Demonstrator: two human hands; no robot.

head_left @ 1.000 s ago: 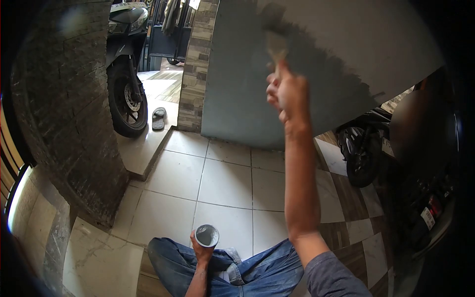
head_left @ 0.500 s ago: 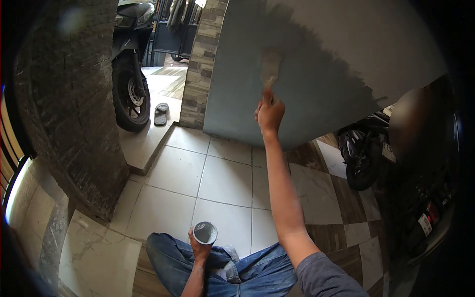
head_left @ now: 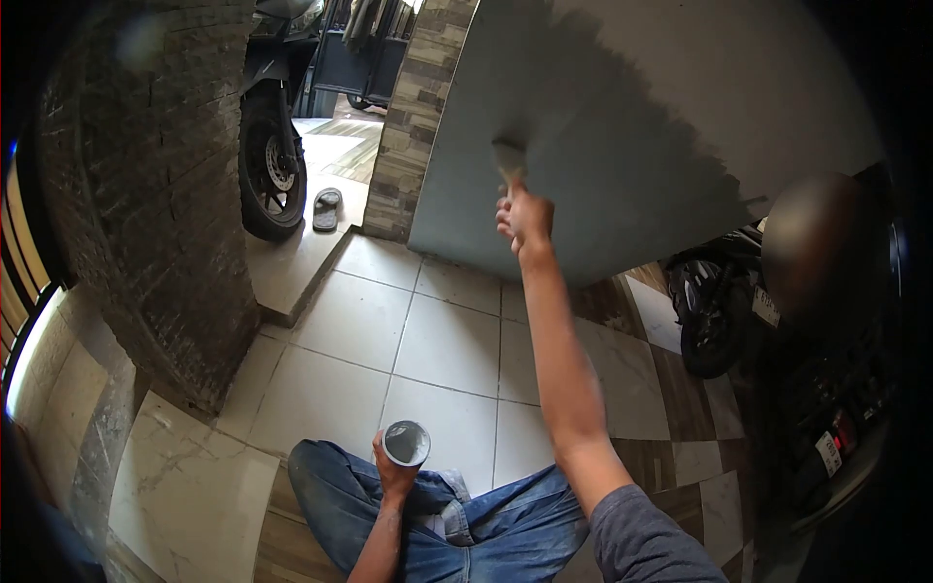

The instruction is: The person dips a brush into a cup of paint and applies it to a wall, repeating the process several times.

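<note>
My right hand (head_left: 527, 216), at the end of an outstretched arm, is closed around the handle of a paintbrush (head_left: 509, 157). The dark bristles rest against the grey-painted part of the wall (head_left: 593, 165), and some fingers are partly hidden behind the handle. Low in the view, my left hand (head_left: 394, 476) grips a cup of grey paint (head_left: 406, 444) from its left side, above my crossed legs in jeans (head_left: 350, 496). The cup's mouth faces up, with grey paint inside. A ragged edge separates the grey coat from the paler wall (head_left: 739, 87) to the upper right.
White floor tiles (head_left: 442, 340) lie between me and the wall. At left stands a dark rough pillar (head_left: 146, 223), with a motorcycle wheel (head_left: 272, 165) and sandals (head_left: 328, 209) on the raised step beyond. Another motorcycle (head_left: 714, 311) stands at right.
My right hand has brought the brush lower and to the left along the painted wall, and the brush now tilts more leftward. The left hand keeps the cup near the same spot. The view has shifted slightly.
</note>
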